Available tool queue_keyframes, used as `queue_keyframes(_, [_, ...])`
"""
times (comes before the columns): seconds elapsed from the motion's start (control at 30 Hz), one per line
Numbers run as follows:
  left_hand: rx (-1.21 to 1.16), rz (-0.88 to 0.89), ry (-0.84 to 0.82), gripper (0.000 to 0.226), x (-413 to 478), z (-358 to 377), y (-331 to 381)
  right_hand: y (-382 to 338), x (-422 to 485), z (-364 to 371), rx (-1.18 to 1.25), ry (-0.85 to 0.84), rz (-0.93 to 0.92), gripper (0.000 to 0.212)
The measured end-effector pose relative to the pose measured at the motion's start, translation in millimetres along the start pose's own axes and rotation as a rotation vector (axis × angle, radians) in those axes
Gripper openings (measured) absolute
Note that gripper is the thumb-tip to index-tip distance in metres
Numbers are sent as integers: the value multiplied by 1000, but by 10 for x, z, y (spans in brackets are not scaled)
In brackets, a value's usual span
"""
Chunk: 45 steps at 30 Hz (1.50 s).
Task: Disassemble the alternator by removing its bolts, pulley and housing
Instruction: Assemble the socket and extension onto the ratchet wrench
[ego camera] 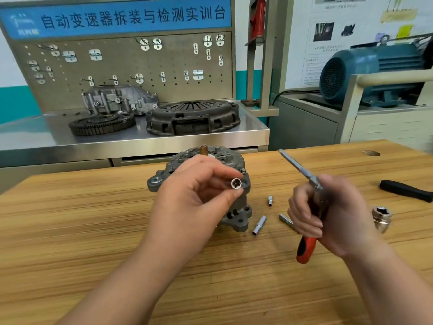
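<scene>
Left hand [199, 198] up front, thumb and fingertips pinching a small socket [236, 184] with its open mouth turned toward the camera. That looks like a size check, or lining it up for the tool opposite. Over on the right hand [328, 214], the fingers are curled tight round the ratchet [304, 249] close to its head. The red end of the handle pokes out below and the extension bar [295, 165] is angled up and away, its bare tip free, likely waiting for that socket. Neither tool touches the work. The alternator [178, 160] stands on the table [70, 219] right behind the left hand, close to the far edge at about its middle, with a brass-coloured stub at its top; whether any bolts are out I cannot tell. Spares lie just right of it, within easy reach: a long socket [259, 225], a tiny adaptor [270, 200] and a second bar [287, 221] partly under the right hand. Further toward the right edge are a fat socket [382, 216] and a black handle [405, 191]. The top is striped wood grain. Beyond the far edge runs a steel bench [35, 141] carrying a clutch cover [192, 118], a toothed ring [102, 124] and a cast housing [119, 100]. A pegboard [164, 64] of bare hooks and a blue banner [117, 17] rise behind, and a blue motor [365, 69] sits off to the right under wall posters.
</scene>
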<state>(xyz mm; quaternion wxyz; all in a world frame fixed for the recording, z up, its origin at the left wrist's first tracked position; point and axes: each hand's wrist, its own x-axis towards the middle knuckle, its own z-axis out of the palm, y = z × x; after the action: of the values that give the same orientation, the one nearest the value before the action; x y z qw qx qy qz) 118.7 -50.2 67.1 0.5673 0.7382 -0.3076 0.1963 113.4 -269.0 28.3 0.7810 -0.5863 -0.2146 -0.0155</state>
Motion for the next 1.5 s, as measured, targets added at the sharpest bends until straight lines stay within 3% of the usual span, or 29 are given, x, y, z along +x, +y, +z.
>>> queue_keyframes(0.07, [9,-8,15,38,14,-12,-17,4,-18,36,-143,3,-25,41])
queue_keyframes(0.2, [50,-9,52,35,46,-49,-59,-13,-63,137,-300,10,-105,35])
queue_keyframes(0.4, [302,15,80,28,100,-145,-136,-39,-104,258,-266,-72,-223,34])
queue_keyframes(0.57, [394,78,87,25,117,-190,-160,-29,-89,241,-303,-102,-150,36])
queue_keyframes(0.9, [522,225,-108,23,138,-294,-163,-56,-71,168,-291,-224,12,37])
queue_keyframes(1.13, [581,322,-396,26,165,-394,-82,-75,-36,114,-100,-359,155,34])
queue_keyframes(1.5, [676,378,-464,28,102,-335,63,-48,12,20,30,-311,202,31])
